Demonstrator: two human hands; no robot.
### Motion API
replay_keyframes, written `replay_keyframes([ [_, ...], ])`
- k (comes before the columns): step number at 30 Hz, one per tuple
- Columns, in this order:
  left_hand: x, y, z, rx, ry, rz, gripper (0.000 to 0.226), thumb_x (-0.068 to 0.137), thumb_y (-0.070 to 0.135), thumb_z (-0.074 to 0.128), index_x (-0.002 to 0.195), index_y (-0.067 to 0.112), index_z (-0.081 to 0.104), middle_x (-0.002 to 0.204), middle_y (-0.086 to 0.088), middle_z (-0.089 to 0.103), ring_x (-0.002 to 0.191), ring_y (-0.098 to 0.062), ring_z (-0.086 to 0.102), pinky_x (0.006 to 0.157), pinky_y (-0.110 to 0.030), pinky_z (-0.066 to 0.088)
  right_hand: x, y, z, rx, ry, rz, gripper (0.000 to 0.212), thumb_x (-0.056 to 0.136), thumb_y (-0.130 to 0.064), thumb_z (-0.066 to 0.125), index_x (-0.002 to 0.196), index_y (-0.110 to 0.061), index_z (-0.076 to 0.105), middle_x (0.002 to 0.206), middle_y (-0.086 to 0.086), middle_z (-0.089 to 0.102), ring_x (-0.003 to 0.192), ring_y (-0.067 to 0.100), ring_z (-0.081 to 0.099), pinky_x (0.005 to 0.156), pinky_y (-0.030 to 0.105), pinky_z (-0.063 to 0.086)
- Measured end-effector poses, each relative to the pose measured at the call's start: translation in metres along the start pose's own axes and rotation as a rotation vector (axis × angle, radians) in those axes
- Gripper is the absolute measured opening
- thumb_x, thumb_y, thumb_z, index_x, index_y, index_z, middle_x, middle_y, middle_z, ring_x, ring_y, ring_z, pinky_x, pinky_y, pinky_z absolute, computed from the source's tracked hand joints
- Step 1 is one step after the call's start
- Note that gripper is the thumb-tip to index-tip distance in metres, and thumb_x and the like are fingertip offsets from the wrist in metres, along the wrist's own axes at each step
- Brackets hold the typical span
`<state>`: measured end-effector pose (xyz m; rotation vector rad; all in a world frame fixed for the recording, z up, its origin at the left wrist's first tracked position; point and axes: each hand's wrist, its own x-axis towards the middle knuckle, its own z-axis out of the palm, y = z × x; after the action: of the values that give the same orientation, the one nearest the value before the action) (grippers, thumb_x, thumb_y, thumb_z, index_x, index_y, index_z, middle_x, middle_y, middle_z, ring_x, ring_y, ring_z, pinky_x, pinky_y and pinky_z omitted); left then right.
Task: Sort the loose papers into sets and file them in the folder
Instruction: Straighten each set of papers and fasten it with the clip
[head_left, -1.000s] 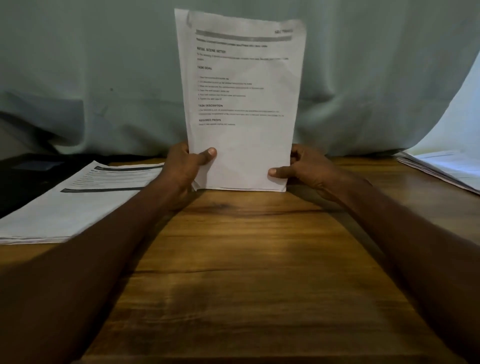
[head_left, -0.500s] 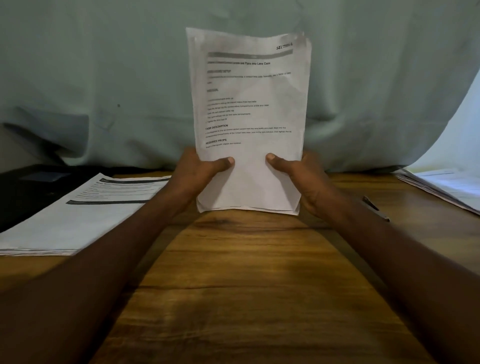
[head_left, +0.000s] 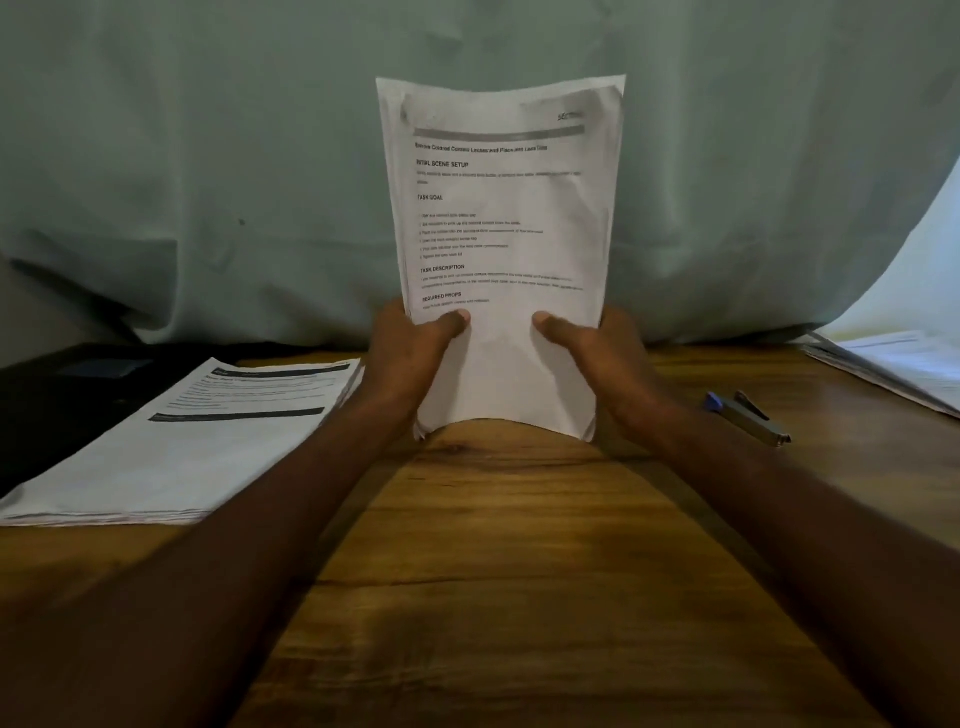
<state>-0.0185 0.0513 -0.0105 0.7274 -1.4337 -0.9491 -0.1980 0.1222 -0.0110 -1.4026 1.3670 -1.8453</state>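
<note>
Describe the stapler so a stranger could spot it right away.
Start at the wooden table and look just right of the right hand. The stapler lies flat there, apart from the paper stacks. It is small, dark metal with a blue end, unlike the white sheets around it.

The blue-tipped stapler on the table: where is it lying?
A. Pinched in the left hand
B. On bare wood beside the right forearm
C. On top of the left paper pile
B: the stapler lies on the wooden table, just beside the right forearm, touching no papers.
</note>
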Motion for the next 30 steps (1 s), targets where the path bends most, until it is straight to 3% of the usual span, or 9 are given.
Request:
replay_keyframes([
  [5,-0.006,0.005,0.002,0.025,0.012,0.122,0.027,0.095,0.023,0.072,0.122,0.024,0.066,0.107,0.013,0.071,0.099,-0.006,0.069,0.084,-0.027,0.060,-0.001,-0.003,0.001,-0.096,0.029,-0.100,0.026,0.099,-0.033,0.065,0.123,-0.022,0.066,0.105,-0.012,0.071,0.094,0.007,0.069,0.079,0.025,0.057],
  [10,-0.009,0.012,0.005,-0.020,0.076,0.185,0.034,0.094,0.024,0.074,0.126,0.015,0.067,0.115,0.002,0.073,0.103,-0.012,0.072,0.081,-0.028,0.062,-0.005,-0.007,0.005,-0.131,0.088,-0.239,0.017,0.101,-0.029,0.063,0.118,-0.031,0.064,0.102,-0.021,0.068,0.096,0.000,0.069,0.078,0.017,0.058],
  [15,-0.012,0.002,0.005,0.098,0.038,0.021,0.034,0.095,0.027,0.073,0.126,0.020,0.062,0.109,0.005,0.067,0.103,-0.017,0.066,0.082,-0.032,0.056,-0.004,0.005,0.006,-0.226,0.035,-0.123,0.034,0.101,-0.025,0.062,0.134,-0.015,0.061,0.096,-0.019,0.060,0.085,-0.002,0.060,0.068,0.014,0.046],
  [18,-0.013,0.006,0.007,0.066,0.049,0.051,0.033,0.095,0.025,0.072,0.127,0.020,0.062,0.101,0.011,0.066,0.099,-0.014,0.067,0.078,-0.028,0.058,-0.006,0.003,0.007,-0.198,0.076,-0.121,0.033,0.101,-0.026,0.062,0.132,-0.014,0.063,0.103,-0.013,0.067,0.097,0.008,0.067,0.079,0.023,0.054],
  [21,-0.008,0.007,0.009,0.094,0.040,0.057,0.037,0.095,0.026,0.073,0.130,0.016,0.063,0.109,0.003,0.068,0.100,-0.016,0.067,0.082,-0.032,0.057,-0.002,0.000,0.005,-0.205,0.075,-0.133,0.028,0.101,-0.024,0.062,0.127,-0.014,0.066,0.093,-0.018,0.065,0.093,0.006,0.067,0.076,0.022,0.055],
  [24,-0.005,-0.006,0.006,0.256,0.024,-0.021,0.047,0.093,0.031,0.075,0.132,0.012,0.057,0.125,-0.006,0.065,0.103,-0.018,0.060,0.084,-0.034,0.052,-0.003,0.007,0.002,-0.221,0.031,-0.009,0.033,0.099,-0.024,0.066,0.129,-0.013,0.061,0.096,-0.013,0.061,0.087,0.007,0.061,0.077,0.027,0.051],
  [26,-0.004,-0.005,0.005,0.255,0.014,-0.015,0.048,0.093,0.032,0.075,0.133,0.011,0.057,0.125,-0.005,0.065,0.103,-0.017,0.061,0.081,-0.031,0.051,-0.002,0.009,0.000,-0.183,0.046,0.028,0.038,0.097,-0.025,0.068,0.133,-0.013,0.060,0.107,-0.006,0.066,0.096,0.014,0.065,0.080,0.029,0.053],
  [30,0.000,0.001,0.006,0.229,0.011,0.000,0.050,0.092,0.033,0.076,0.132,0.010,0.058,0.118,-0.002,0.064,0.104,-0.020,0.063,0.081,-0.033,0.053,0.002,0.004,0.000,-0.247,0.083,-0.030,0.039,0.097,-0.027,0.068,0.132,-0.011,0.061,0.109,-0.002,0.067,0.103,0.018,0.065,0.081,0.028,0.054],
])
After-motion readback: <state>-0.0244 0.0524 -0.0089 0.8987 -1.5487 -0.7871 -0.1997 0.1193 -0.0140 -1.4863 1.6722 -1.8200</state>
